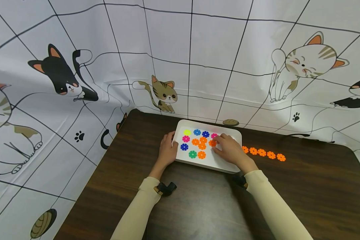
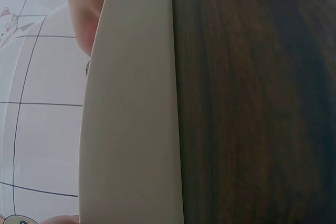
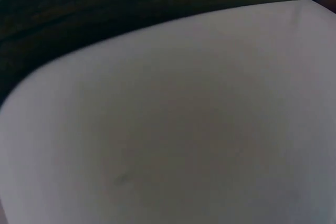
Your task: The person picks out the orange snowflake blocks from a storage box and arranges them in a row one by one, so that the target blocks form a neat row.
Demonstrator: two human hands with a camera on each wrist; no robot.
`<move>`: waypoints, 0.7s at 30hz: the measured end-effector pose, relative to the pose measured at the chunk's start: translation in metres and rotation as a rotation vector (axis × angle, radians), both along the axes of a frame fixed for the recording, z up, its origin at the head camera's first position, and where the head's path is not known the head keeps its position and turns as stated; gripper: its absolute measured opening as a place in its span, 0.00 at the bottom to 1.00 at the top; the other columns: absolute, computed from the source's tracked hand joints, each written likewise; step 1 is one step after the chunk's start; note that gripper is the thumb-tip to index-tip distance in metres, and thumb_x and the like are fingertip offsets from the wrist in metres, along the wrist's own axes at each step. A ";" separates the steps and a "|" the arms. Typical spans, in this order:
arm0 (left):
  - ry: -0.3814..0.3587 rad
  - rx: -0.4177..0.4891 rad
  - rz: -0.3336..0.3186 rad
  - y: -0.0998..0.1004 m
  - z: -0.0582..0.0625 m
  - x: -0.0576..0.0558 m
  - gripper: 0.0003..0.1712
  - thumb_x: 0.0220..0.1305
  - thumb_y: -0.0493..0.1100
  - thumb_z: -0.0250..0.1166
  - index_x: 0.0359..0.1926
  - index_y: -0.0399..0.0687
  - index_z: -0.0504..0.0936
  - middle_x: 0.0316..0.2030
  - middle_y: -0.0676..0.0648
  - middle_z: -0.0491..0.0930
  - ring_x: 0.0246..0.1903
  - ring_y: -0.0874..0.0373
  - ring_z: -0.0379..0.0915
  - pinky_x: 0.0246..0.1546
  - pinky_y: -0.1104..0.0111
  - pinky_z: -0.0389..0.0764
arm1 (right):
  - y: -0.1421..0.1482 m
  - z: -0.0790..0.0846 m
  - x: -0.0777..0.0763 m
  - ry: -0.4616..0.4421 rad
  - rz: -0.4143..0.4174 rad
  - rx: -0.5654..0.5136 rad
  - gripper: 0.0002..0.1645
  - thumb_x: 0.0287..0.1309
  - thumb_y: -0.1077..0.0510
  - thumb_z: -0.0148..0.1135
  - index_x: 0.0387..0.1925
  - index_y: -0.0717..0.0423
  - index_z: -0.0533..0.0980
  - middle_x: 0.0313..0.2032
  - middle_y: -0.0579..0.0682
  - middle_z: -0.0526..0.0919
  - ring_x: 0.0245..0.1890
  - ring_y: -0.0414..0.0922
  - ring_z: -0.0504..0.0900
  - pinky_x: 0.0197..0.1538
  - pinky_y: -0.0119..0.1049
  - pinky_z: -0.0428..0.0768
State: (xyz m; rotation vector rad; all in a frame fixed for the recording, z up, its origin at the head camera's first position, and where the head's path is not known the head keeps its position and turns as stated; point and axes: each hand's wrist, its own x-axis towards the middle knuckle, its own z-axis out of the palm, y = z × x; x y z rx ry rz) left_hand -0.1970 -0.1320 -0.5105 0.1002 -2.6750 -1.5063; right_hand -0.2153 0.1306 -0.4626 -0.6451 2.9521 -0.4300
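Note:
A shallow white tray lies on the dark table with several flat, notched plastic discs in it. My left hand holds the tray's left end, the fingers along its outer side and the thumb at the rim. Over the tray's right half, my right hand pinches an orange notched disc between thumb and forefinger. Just above those fingertips is a pink disc, partly covered. Other orange discs lie close by in the middle. The tray wall fills much of the left wrist view; the right wrist view shows only the pale tray surface.
To the right of the tray, a row of orange discs lies on the wooden table. Yellow, blue, pink and green discs are spread in the tray's left half. A white cat-print curtain hangs along the back and left.

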 end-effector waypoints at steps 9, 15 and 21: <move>-0.006 -0.001 0.005 0.000 0.001 0.000 0.28 0.74 0.39 0.50 0.73 0.42 0.65 0.64 0.35 0.70 0.62 0.41 0.66 0.68 0.46 0.67 | -0.003 -0.004 -0.003 -0.029 -0.048 0.017 0.26 0.65 0.49 0.66 0.58 0.60 0.78 0.48 0.59 0.80 0.46 0.55 0.78 0.55 0.53 0.82; -0.003 -0.006 0.004 0.000 0.000 -0.001 0.29 0.73 0.39 0.49 0.73 0.42 0.65 0.64 0.35 0.70 0.62 0.41 0.66 0.68 0.46 0.67 | -0.008 -0.008 -0.006 -0.016 -0.081 0.023 0.26 0.66 0.46 0.66 0.55 0.61 0.77 0.44 0.58 0.79 0.42 0.54 0.77 0.51 0.51 0.82; -0.014 -0.014 0.002 0.000 -0.001 -0.001 0.29 0.74 0.40 0.49 0.73 0.43 0.65 0.65 0.35 0.69 0.63 0.41 0.66 0.69 0.46 0.66 | -0.009 -0.014 -0.009 -0.034 -0.095 0.008 0.24 0.66 0.48 0.65 0.54 0.61 0.75 0.44 0.58 0.77 0.43 0.54 0.76 0.53 0.51 0.81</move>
